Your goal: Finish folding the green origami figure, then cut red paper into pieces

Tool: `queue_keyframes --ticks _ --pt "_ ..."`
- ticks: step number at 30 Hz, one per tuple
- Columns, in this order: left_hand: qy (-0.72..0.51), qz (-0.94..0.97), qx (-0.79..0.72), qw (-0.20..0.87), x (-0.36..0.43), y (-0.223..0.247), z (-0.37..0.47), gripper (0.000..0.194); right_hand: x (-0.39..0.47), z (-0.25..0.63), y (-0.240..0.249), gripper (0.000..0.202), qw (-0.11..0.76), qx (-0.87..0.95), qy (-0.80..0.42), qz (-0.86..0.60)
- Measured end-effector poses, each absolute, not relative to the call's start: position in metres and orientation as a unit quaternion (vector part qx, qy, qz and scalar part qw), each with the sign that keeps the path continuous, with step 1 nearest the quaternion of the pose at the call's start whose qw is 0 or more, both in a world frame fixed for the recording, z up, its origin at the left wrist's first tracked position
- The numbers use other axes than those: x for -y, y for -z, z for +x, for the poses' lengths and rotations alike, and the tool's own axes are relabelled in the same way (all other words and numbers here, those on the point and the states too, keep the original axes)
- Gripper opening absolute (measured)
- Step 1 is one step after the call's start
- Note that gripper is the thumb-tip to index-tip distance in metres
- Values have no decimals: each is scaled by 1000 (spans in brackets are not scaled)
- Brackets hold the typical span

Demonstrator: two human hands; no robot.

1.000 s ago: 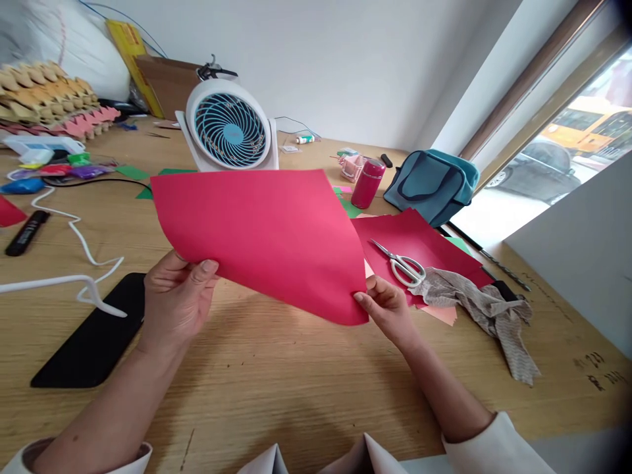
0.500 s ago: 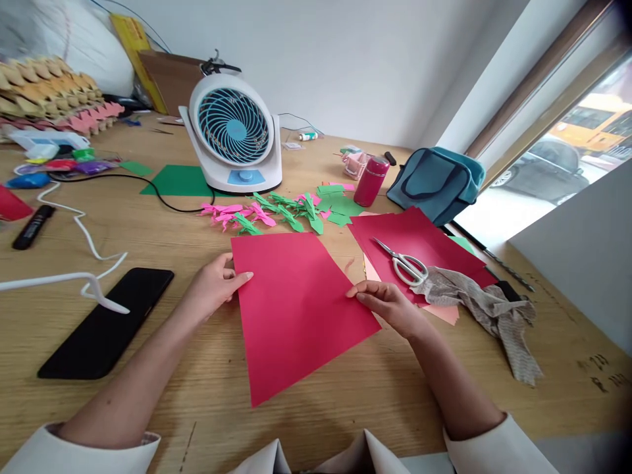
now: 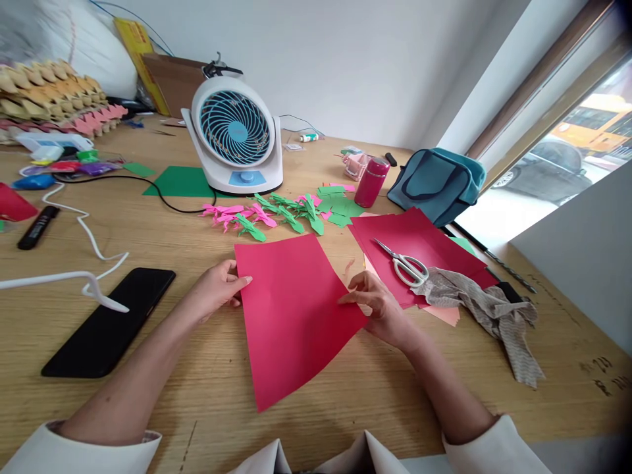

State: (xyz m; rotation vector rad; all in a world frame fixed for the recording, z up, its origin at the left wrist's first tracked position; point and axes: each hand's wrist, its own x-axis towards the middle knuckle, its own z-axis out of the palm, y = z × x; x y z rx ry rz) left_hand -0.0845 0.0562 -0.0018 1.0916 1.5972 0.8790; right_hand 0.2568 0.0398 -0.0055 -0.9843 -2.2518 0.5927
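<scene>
A sheet of red paper [image 3: 296, 316] is held between my two hands above the wooden table. My left hand [image 3: 222, 289] pinches its left edge, thumb on top and fingers underneath. On the other side, my right hand [image 3: 378, 306] grips the right edge, and the sheet bends slightly there. More red sheets [image 3: 419, 240] lie to the right of my right hand, with white-handled scissors [image 3: 409, 268] resting on them. Beyond the held sheet lies a pile of green and pink paper cutouts [image 3: 281, 214].
A white fan [image 3: 237, 131] stands at the back. To the left are a black phone [image 3: 111, 322], a white cable stand [image 3: 106, 301] and a marker [image 3: 38, 227]. A crumpled cloth [image 3: 474, 299], a red flask [image 3: 372, 183] and a blue bag [image 3: 437, 184] sit on the right.
My right hand has shifted its grip on the paper's right edge, its fingers now more bent. The sheet has curved and its right corner has moved left. My left hand keeps its hold.
</scene>
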Motion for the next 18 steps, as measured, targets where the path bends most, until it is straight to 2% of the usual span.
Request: queue_keyframes --ticks 2,6,10,14,18 --pt "-359 447 -657 489 -56 1 -85 48 -41 259 3 24 286 867 -189 -361" --pt "-349 449 -659 493 -57 1 -87 50 -39 260 -4 49 161 907 -216 -323" --pt "-343 450 -663 491 -58 1 -89 54 -35 256 -10 61 76 930 -217 -286" --pt "-336 450 -665 493 -58 2 -91 57 -31 252 -14 54 43 930 -222 -290" --pt "-361 474 -630 498 -57 4 -93 54 -27 250 -17 40 48 922 -263 -281"
